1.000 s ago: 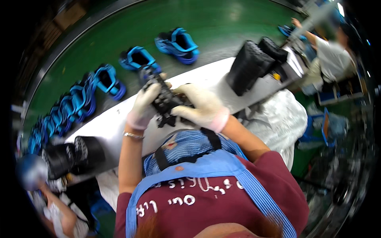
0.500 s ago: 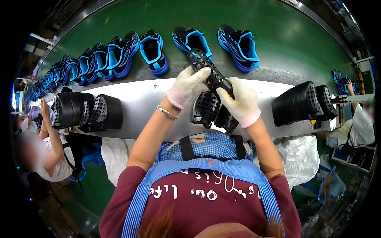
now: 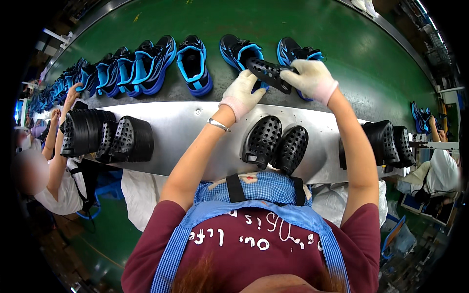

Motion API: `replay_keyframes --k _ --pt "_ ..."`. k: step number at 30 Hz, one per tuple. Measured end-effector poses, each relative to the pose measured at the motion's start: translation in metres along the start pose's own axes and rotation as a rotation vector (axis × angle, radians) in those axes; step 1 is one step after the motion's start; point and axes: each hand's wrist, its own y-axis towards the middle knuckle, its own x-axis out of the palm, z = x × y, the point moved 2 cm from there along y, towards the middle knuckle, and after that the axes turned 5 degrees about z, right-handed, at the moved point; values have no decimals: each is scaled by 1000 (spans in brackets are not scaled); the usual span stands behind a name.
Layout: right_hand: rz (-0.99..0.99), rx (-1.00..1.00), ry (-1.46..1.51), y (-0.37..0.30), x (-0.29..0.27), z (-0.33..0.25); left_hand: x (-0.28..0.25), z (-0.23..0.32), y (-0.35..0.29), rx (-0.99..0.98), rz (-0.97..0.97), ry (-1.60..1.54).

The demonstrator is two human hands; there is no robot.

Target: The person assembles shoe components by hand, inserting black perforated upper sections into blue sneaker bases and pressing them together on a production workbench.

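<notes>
Both my hands wear white gloves and are over a black-and-blue sneaker (image 3: 230, 53) beyond the metal shelf. My right hand (image 3: 312, 79) is closed on one end of a black perforated shoe insert (image 3: 267, 73). Its other end tilts over the sneaker's opening, hiding part of the collar. At the sneaker's heel, my left hand (image 3: 243, 94) is closed, apparently gripping the shoe; its fingertips are partly hidden. Another sneaker (image 3: 288, 51) stands just behind my right hand. Two loose black perforated inserts (image 3: 263, 139) lie on the shelf in front of me.
The metal shelf (image 3: 195, 141) carries stacked black inserts (image 3: 132, 139) at left and more inserts (image 3: 378, 139) at right. A row of sneakers (image 3: 156, 61) runs leftward on the green belt (image 3: 244, 19). At far left, a co-worker's hand (image 3: 74, 92) reaches toward the row.
Both hands have moved forward from above the shelf to the sneaker, bringing the insert to its opening. My right hand has shifted right. The left hand has let go of the insert.
</notes>
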Motion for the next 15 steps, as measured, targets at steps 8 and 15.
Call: replay_keyframes --k 8,15 --pt "-215 51 -134 67 9 -38 -2 5 7 -97 26 62" --pt "-292 109 -349 92 68 -52 3 -10 31 -265 -271 290"
